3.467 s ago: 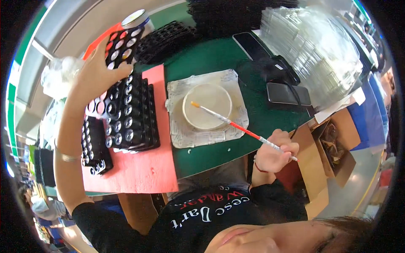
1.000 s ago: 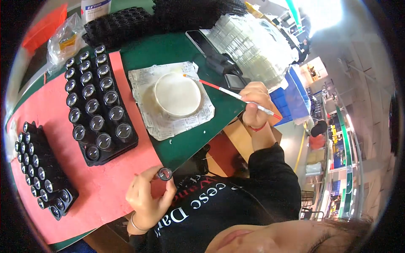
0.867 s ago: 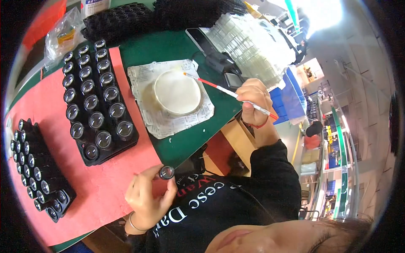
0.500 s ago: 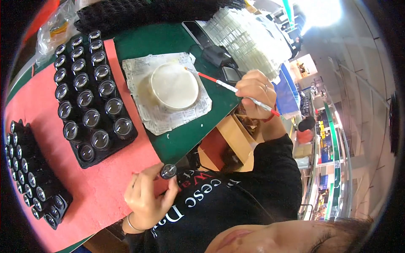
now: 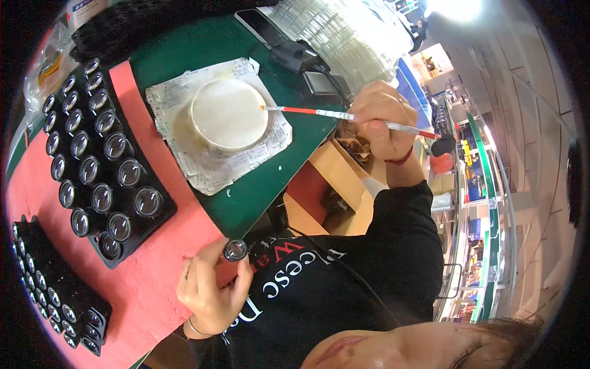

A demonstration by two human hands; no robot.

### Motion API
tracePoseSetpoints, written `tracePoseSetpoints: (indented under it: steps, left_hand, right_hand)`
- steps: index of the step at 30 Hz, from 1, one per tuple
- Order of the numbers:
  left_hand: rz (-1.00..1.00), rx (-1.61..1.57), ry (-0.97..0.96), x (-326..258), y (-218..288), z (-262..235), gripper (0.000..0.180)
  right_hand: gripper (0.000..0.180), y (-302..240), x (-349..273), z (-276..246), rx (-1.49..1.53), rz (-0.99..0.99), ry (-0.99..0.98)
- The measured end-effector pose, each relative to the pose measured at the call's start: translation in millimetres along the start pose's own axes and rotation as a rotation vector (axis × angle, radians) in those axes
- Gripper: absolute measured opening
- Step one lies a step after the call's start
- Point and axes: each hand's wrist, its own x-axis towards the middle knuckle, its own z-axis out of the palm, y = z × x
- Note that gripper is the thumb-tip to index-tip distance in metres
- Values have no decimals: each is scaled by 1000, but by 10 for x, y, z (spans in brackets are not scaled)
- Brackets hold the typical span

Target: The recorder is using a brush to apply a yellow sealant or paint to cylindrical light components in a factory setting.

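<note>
Between the fingertips of my left hand (image 5: 212, 289) is a small round glass lens in a black ring (image 5: 235, 249), its glass side facing up. My right hand (image 5: 384, 123) is closed around a thin brush (image 5: 307, 111) with a red and white handle. The brush tip lies over the right rim of a round white dish (image 5: 228, 115); whether it touches cannot be made out. Under the dish is a square pad of printed paper (image 5: 209, 175). To the left, a black tray (image 5: 161, 226) holds rows of similar lenses standing upright.
A second black lens tray (image 5: 101, 335) sits on the pink sheet (image 5: 196, 215) at lower left. At the back are a phone (image 5: 259, 27), a black adapter (image 5: 292, 55), stacked clear trays (image 5: 338, 37) and dark trays (image 5: 135, 31). An open cardboard box (image 5: 335, 175) stands beyond the green table edge.
The brush tip has gone from the dish's upper right edge to its right side, and the handle lies flatter. My left hand still holds the lens. The whole view has shifted somewhat.
</note>
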Motion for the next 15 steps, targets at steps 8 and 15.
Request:
tracePoseSetpoints:
  steps: [8,15]
  left_hand:
    - [-6,0,-34,21,21,-30,29]
    - [-50,36,-13,2,26,-6,32]
  right_hand:
    - [10,-70,-150,-21,169,66,128]
    - [11,-14,-286,85,350,89,209]
